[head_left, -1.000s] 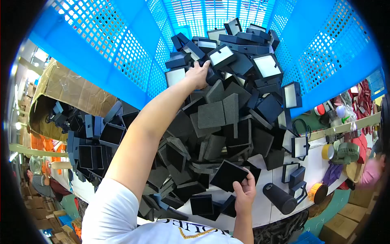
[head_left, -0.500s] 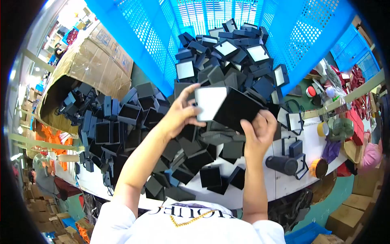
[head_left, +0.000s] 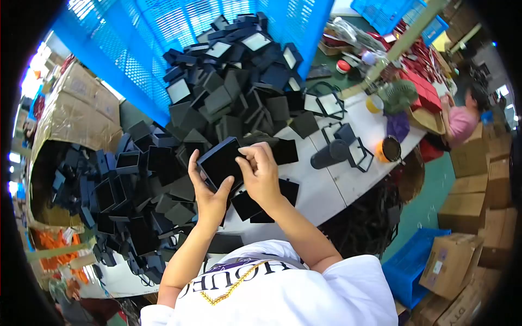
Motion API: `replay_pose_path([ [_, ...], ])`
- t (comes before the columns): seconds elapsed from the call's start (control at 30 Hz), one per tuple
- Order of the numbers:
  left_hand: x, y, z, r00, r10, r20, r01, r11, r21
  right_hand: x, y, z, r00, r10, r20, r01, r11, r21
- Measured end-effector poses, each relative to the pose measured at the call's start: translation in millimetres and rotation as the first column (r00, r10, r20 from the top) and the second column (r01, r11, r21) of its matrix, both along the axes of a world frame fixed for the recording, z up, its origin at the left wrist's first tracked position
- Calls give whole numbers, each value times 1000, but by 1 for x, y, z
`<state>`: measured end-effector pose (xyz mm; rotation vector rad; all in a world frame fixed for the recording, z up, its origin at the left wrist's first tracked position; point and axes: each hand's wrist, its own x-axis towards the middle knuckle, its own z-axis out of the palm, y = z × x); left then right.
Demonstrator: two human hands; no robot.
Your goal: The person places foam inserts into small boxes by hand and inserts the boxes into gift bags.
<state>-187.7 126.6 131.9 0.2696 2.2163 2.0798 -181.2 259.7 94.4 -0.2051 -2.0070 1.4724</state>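
From my end I see one open black box [head_left: 217, 163] up in front of the chest, above the near edge of the heap. The left hand [head_left: 211, 196] has it from the near left side, thumb on the lower edge and fingers along the left wall; the right hand [head_left: 262, 175] closes thumb and fingers at its right edge. Both grips are narrow, holding that single box.

Beyond it, a dense pile of black boxes and grey-black foam pieces [head_left: 217, 99] crowds the way into the large blue crate [head_left: 117, 62]; I can't count the pile, but at least five boxes in it show white linings. To the left, one big brown carton [head_left: 76, 106] lies with its mouth open, and more dark boxes spill out of it across the white table [head_left: 321, 202].

Right of the hands I count one black cylinder [head_left: 329, 155], one purple cloth [head_left: 397, 126], one green fan [head_left: 401, 96], one yellow tape roll [head_left: 374, 104] and one orange-sided round container [head_left: 387, 149]. One red-topped jar [head_left: 343, 66] sits farther back, just below a pale bar [head_left: 405, 43] that slants across my view. One co-worker in pink [head_left: 463, 123] is at the table's far right. Low on the right, one smaller blue crate [head_left: 408, 271] stands beside stacked cardboard cartons [head_left: 462, 209].
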Motion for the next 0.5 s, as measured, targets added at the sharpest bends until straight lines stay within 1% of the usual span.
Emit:
replay_pose_path([
  [0.03, 3, -1, -4, 999, -21, 42, 20, 1000, 17, 3, -1, -7, 996, -10, 89, 13, 999, -32],
  [0.1, 4, -3, -13, 992, -44, 119, 38, 998, 53, 5, 2, -14, 992, 40, 123, -2, 956, -294],
  [0.13, 4, -7, -18, 981, -78, 176, 54, 989, 134, 6, 4, -17, 989, 72, 132, -10, 908, -419],
  [0.23, 2, -18, -32, 963, -113, 245, 122, 992, -23, 14, 9, -38, 968, 202, 151, -161, 956, -247],
  [0.27, 0, -18, -35, 945, -52, 322, 79, 994, -72, 20, 10, -44, 954, 237, 181, -213, 966, -144],
  [0.3, -1, -11, -37, 933, 37, 357, -19, 998, -53, 27, 6, -41, 957, 226, 183, -203, 970, -137],
  [0.37, -5, -13, -69, 911, 70, 406, -44, 996, -75, 39, 4, -53, 955, 178, 237, -169, 984, -58],
  [0.4, -4, -12, -87, 933, 45, 358, -12, 996, -92, 46, 8, -51, 963, 160, 215, -149, 986, -69],
  [0.43, -2, -11, -99, 951, 21, 307, 14, 994, -110, 57, 16, -60, 971, 106, 214, -104, 994, -19],
  [0.47, 2, -8, -109, 953, 5, 304, 46, 986, -160, 73, 29, -77, 976, 54, 212, -62, 998, 31],
  [0.5, 5, -3, -109, 918, -13, 397, 85, 983, -165, 91, 43, -94, 978, 4, 208, -21, 996, 81],
])
